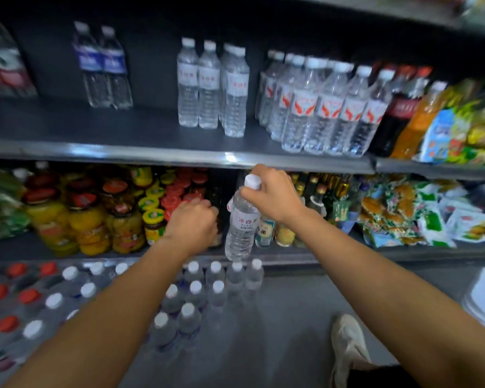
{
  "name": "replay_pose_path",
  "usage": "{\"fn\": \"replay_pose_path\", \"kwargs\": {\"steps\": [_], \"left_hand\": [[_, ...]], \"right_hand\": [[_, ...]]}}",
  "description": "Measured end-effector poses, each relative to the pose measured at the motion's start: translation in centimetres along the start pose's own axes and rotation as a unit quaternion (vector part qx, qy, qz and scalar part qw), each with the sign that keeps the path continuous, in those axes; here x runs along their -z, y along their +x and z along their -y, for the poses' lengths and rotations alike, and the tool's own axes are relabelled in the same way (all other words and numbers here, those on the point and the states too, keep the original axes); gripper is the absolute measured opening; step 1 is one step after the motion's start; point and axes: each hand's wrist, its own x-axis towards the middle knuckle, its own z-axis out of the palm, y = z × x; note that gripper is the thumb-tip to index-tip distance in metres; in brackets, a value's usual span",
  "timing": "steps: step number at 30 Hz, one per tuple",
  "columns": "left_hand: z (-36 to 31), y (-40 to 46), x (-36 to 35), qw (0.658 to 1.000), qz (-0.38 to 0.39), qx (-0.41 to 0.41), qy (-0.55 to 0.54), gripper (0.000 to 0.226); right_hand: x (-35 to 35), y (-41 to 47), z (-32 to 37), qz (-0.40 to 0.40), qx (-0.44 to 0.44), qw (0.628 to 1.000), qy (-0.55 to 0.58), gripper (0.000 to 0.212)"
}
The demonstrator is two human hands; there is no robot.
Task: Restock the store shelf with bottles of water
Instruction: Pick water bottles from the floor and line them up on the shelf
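Dark grey metal shelf carrying clear plastic water bottles; right of these, red-labelled water bottles, then cola bottles.

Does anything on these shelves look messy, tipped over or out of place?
Nothing spilled or broken shows. The water bottles on the upper shelf stand upright, with a wide bare gap left of the white-label group. The snack packets lie in a loose heap. The right hand holds a water bottle by its neck, mid-air.
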Motion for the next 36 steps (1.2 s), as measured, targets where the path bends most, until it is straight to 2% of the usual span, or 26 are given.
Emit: {"fn": "replay_pose_path", "kwargs": {"steps": [7, 12, 15, 24, 36], "left_hand": [[5.0, 7.2, 8.9, 0.994, -0.096, 0.026, 0.049, 0.025], [8.0, 11.8, 11.3, 0.990, -0.120, 0.025, 0.070, 0.023], [9.6, 14.4, 11.3, 0.988, -0.135, 0.030, 0.069, 0.023], [13.9, 19.0, 6.4, 0.991, -0.109, 0.044, 0.057, 0.025], [16.4, 21.3, 3.4, 0.994, -0.094, 0.041, 0.025, 0.024]], "right_hand": [[6.6, 9.5, 5.5, -0.071, 0.068, 0.995, 0.018, 0.022], [8.9, 16.6, 7.3, -0.137, 0.092, 0.986, -0.003, 0.025], [9.0, 20.7, 7.5, -0.150, 0.101, 0.983, -0.012, 0.027], [4.4, 30.8, 6.6, -0.076, 0.083, 0.988, -0.105, 0.027], [2.3, 36.3, 6.0, -0.013, 0.066, 0.984, -0.167, 0.023]]}}
